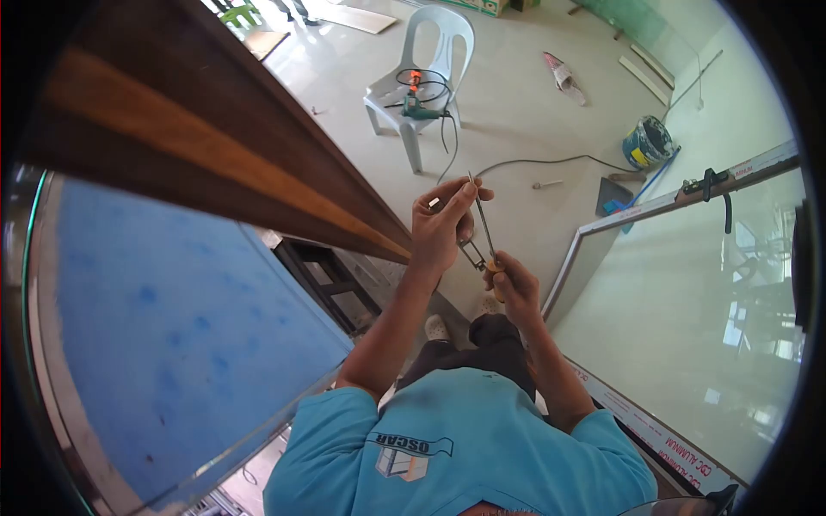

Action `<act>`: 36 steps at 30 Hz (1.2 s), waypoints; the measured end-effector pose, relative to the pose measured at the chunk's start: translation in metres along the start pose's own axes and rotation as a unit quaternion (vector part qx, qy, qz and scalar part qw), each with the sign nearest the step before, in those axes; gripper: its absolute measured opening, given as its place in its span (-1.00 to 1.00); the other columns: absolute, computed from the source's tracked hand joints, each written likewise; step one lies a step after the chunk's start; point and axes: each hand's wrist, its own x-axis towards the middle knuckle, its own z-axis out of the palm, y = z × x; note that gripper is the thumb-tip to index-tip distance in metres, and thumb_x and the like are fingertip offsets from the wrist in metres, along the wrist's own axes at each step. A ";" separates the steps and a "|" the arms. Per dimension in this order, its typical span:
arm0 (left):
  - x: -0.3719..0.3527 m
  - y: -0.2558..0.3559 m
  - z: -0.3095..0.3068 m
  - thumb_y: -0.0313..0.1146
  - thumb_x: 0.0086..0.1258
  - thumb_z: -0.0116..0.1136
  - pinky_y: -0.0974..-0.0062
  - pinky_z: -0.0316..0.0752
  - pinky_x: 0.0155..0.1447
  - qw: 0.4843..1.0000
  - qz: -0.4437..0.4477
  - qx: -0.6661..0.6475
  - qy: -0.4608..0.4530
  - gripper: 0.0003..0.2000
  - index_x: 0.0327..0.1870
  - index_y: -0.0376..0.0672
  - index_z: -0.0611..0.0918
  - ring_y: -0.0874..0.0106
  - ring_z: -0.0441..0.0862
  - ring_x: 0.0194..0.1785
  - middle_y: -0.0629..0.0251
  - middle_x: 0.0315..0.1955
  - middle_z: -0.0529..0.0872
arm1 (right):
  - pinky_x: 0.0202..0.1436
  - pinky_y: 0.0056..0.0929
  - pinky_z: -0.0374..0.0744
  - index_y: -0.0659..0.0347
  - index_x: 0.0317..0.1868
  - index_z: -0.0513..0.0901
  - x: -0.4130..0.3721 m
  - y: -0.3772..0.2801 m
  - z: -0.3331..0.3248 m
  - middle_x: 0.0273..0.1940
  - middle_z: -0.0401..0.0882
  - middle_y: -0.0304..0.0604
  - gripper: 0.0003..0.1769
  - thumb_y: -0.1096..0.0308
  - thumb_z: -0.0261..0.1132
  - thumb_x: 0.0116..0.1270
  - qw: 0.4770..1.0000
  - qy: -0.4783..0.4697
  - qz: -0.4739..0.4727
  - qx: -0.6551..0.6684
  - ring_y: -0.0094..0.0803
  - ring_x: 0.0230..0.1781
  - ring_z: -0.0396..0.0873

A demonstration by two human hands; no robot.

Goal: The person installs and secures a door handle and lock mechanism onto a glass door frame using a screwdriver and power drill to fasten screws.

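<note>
My right hand (517, 291) is closed around the yellow handle of a screwdriver (486, 225), whose long metal shaft points up and away from me. My left hand (445, 225) is closed, with thumb and fingers pinching near the shaft's tip. A small metal fitting (472, 256) with a narrow, frame-like shape juts out below the left fingers, close to the screwdriver handle. The left hand seems to hold it, but its upper part is hidden in the palm.
An aluminium-framed glass panel (578, 249) with a black handle (707, 182) stands at right. A brown wooden post (258, 163) and a blue-covered panel (189, 327) are at left. Ahead, a green power drill (420, 109) lies on a plastic chair (440, 43); a paint bucket (647, 143) stands beyond.
</note>
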 end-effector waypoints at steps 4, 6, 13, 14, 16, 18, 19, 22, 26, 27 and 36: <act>-0.018 0.019 0.008 -0.35 0.47 0.24 0.75 0.25 -0.59 0.998 0.042 0.011 -0.047 -0.77 -0.04 -0.34 0.70 0.68 0.38 -0.67 0.04 -0.26 0.78 | -0.12 -0.52 0.60 0.29 0.32 0.52 -0.005 -0.018 0.005 -0.12 0.64 -0.17 -0.58 0.41 0.24 0.49 0.999 -0.029 -0.039 -0.013 -0.54 -0.21 0.58; -0.022 0.023 0.005 -0.34 0.45 0.27 0.75 0.25 -0.59 0.996 0.052 -0.004 -0.076 -0.76 -0.03 -0.33 0.71 0.70 0.39 -0.66 0.07 -0.26 0.79 | -0.12 -0.44 0.60 0.35 0.32 0.48 -0.007 -0.021 0.011 -0.15 0.64 -0.09 -0.55 0.34 0.22 0.51 0.998 -0.028 -0.044 -0.033 -0.46 -0.23 0.59; -0.035 0.022 0.011 0.01 0.56 0.01 0.73 0.22 -0.54 0.994 0.057 0.017 -0.087 -0.48 0.13 -0.37 0.62 0.65 0.37 -0.59 0.14 -0.24 0.74 | -0.11 -0.46 0.61 0.35 0.31 0.49 -0.011 -0.032 0.011 -0.15 0.64 -0.11 -0.56 0.38 0.24 0.49 0.997 -0.026 -0.067 -0.028 -0.48 -0.22 0.59; -0.036 0.020 0.008 0.12 0.57 -0.08 0.71 0.21 -0.52 0.998 0.032 -0.006 -0.048 -0.40 0.16 -0.37 0.59 0.64 0.35 -0.58 0.24 -0.29 0.72 | -0.11 -0.46 0.61 0.35 0.31 0.50 -0.011 -0.033 0.010 -0.15 0.64 -0.11 -0.56 0.39 0.24 0.49 0.997 -0.026 -0.074 -0.028 -0.48 -0.22 0.59; -0.036 0.017 -0.001 0.12 0.56 -0.11 0.69 0.22 -0.48 0.999 0.012 -0.027 -0.020 -0.39 0.17 -0.37 0.57 0.63 0.35 -0.55 0.31 -0.33 0.67 | -0.11 -0.46 0.61 0.35 0.30 0.50 -0.013 -0.034 0.008 -0.15 0.64 -0.11 -0.57 0.40 0.24 0.48 0.996 -0.028 -0.076 -0.025 -0.47 -0.23 0.60; -0.038 0.011 -0.019 -0.12 0.49 -0.05 0.62 0.34 -0.32 0.997 -0.055 -0.044 0.010 -0.55 0.17 -0.34 0.52 0.60 0.42 -0.43 0.41 -0.37 0.56 | -0.13 -0.46 0.61 0.35 0.30 0.51 -0.015 -0.034 0.003 -0.16 0.64 -0.10 -0.57 0.41 0.24 0.48 0.995 -0.025 -0.098 -0.023 -0.46 -0.24 0.60; -0.043 0.005 -0.033 -0.12 0.49 -0.05 0.62 0.34 -0.32 0.997 -0.060 -0.043 0.020 -0.55 0.17 -0.34 0.52 0.60 0.42 -0.43 0.41 -0.37 0.56 | -0.13 -0.46 0.61 0.35 0.30 0.51 -0.019 -0.034 0.001 -0.16 0.64 -0.10 -0.57 0.41 0.24 0.48 0.996 -0.026 -0.087 -0.019 -0.46 -0.24 0.60; -0.079 -0.026 -0.074 -0.42 0.39 0.02 0.54 0.43 -0.17 0.965 -0.261 -0.010 0.011 -0.73 0.06 -0.28 0.55 0.54 0.48 -0.30 0.38 -0.32 0.54 | -0.14 -0.52 0.59 0.34 0.29 0.53 -0.032 -0.035 -0.007 -0.13 0.61 -0.13 -0.57 0.42 0.28 0.45 0.997 -0.016 -0.077 -0.014 -0.51 -0.23 0.58; -0.145 -0.051 -0.085 -0.09 0.63 -0.07 0.37 0.55 -0.04 0.939 -0.344 -0.012 -0.014 -0.65 0.05 -0.23 0.55 0.39 0.63 -0.17 0.29 -0.28 0.65 | -0.15 -0.54 0.58 0.33 0.29 0.53 -0.051 -0.040 -0.011 -0.14 0.61 -0.13 -0.59 0.46 0.23 0.47 0.997 -0.023 -0.070 -0.027 -0.53 -0.24 0.57; -0.158 -0.049 -0.078 -0.09 0.63 -0.07 0.37 0.55 -0.04 0.936 -0.350 -0.012 -0.008 -0.65 0.05 -0.23 0.55 0.39 0.63 -0.17 0.29 -0.28 0.65 | -0.15 -0.54 0.58 0.33 0.29 0.53 -0.058 -0.039 -0.011 -0.14 0.61 -0.13 -0.59 0.46 0.23 0.47 0.998 -0.019 -0.063 -0.024 -0.53 -0.24 0.57; -0.122 -0.011 -0.086 0.06 0.63 -0.17 0.45 0.44 -0.05 0.993 -0.067 0.095 -0.003 -0.47 0.24 -0.27 0.52 0.53 0.44 -0.29 0.42 -0.41 0.50 | -0.16 -0.54 0.56 0.27 0.25 0.59 -0.093 -0.028 -0.006 -0.11 0.63 -0.19 -0.60 0.52 0.26 0.42 0.999 -0.041 0.029 -0.020 -0.56 -0.26 0.54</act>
